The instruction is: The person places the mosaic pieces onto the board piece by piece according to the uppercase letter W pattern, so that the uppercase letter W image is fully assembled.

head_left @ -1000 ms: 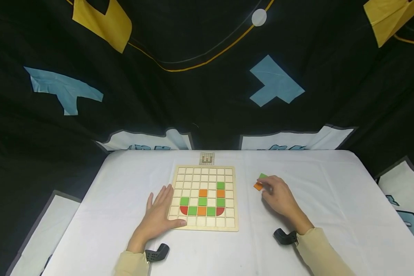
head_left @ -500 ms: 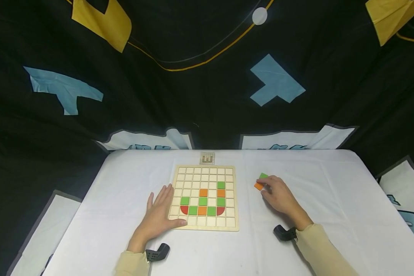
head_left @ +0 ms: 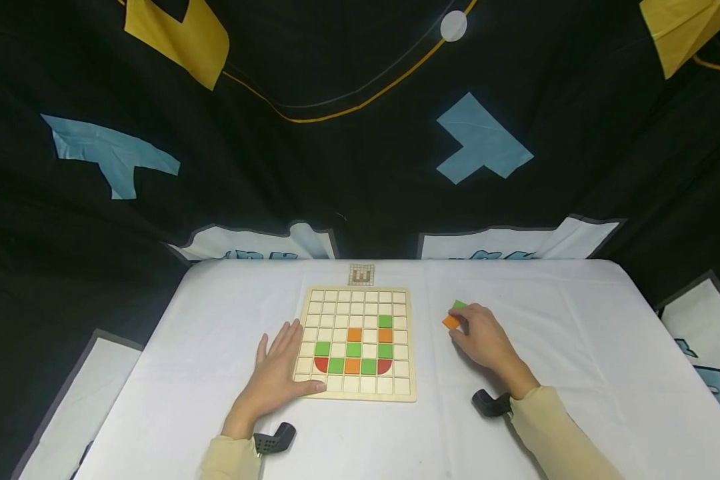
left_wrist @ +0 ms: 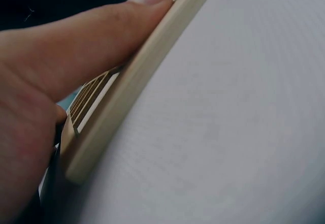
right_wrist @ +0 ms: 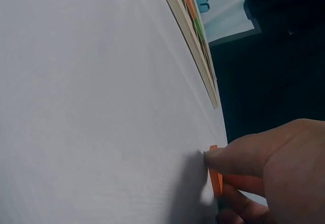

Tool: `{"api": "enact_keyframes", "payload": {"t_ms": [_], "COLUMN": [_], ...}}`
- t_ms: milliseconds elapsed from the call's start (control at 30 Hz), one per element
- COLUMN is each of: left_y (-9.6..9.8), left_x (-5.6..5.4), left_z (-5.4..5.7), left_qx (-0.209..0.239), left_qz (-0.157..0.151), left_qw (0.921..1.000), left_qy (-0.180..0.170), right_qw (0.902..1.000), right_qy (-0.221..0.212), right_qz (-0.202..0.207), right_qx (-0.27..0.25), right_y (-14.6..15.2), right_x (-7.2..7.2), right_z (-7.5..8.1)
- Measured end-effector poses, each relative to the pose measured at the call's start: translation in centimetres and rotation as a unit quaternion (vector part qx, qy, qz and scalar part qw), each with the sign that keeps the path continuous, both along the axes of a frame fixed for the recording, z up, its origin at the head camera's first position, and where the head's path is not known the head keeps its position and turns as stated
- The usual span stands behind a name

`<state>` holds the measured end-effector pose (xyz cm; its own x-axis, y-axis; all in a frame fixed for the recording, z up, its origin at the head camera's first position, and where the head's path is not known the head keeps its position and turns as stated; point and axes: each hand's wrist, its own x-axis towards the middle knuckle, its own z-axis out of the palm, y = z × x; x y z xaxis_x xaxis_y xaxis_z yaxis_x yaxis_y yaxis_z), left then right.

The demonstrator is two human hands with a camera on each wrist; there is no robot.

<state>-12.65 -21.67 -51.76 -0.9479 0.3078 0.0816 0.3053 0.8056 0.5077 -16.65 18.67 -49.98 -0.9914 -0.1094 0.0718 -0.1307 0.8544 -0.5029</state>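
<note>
A square wooden grid board (head_left: 401,386) lies on the white table, with several green and orange square tiles and two red rounded tiles set in its cells. My left hand (head_left: 274,377) rests along its left side, fingers straight, thumb (left_wrist: 91,41) on the near edge. To the right of the board, my right hand (head_left: 486,339) pinches an orange tile (head_left: 450,323) between thumb and fingers. In the right wrist view that orange tile (right_wrist: 215,181) stands edge-on at the fingertips. A green tile (head_left: 459,304) shows just behind the right fingers, partly hidden.
Behind the board lies a small card (head_left: 361,275) with a printed grid pattern. The white cloth-covered table (head_left: 360,440) ends at a dark curtain (head_left: 348,173) with blue and yellow shapes. Each wrist wears a black device.
The right thumb and fingers have drawn together on the orange tile, and the right hand has shifted slightly left. The left hand stays in place on the board.
</note>
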Motion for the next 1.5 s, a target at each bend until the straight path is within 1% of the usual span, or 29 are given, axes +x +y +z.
{"api": "enact_keyframes", "payload": {"t_ms": [233, 467, 667, 800, 933, 1067, 1300, 1500], "left_y": [0.1, 0.0, 0.0, 0.0, 0.0, 0.0, 0.0, -0.1], "left_x": [0.1, 0.1, 0.1, 0.1, 0.1, 0.0, 0.0, 0.0], "left_z": [0.2, 0.2, 0.2, 0.1, 0.1, 0.0, 0.0, -0.1], "left_qx": [0.001, 0.001, 0.001, 0.001, 0.001, 0.002, 0.002, -0.002], "left_qz": [0.002, 0.000, -0.001, 0.000, 0.000, -0.001, -0.002, -0.004], "left_qw": [1.0000, 1.0000, 1.0000, 1.0000, 1.0000, 1.0000, 1.0000, 1.0000], "left_qy": [-0.004, 0.001, 0.001, 0.002, 0.001, 0.001, -0.001, 0.002], "right_qw": [0.9999, 0.9996, 0.9992, 0.9988, 0.9988, 0.9986, 0.9972, 0.9957], "right_qy": [0.015, 0.005, 0.031, 0.038, 0.029, 0.029, 0.053, 0.057], "right_qz": [-0.006, -0.026, -0.023, -0.024, -0.030, -0.029, -0.002, 0.013], "right_qx": [0.007, 0.013, -0.008, -0.020, -0.025, -0.032, -0.053, -0.072], "right_y": [0.2, 0.1, 0.0, -0.2, -0.6, -1.2, -2.1, -3.1], "right_x": [-0.1, -0.2, 0.0, 0.1, 0.3, 0.5, 0.6, 0.7], "right_z": [-0.1, -0.1, -0.1, 0.2, 0.9, 1.4, 1.9, 2.3]}}
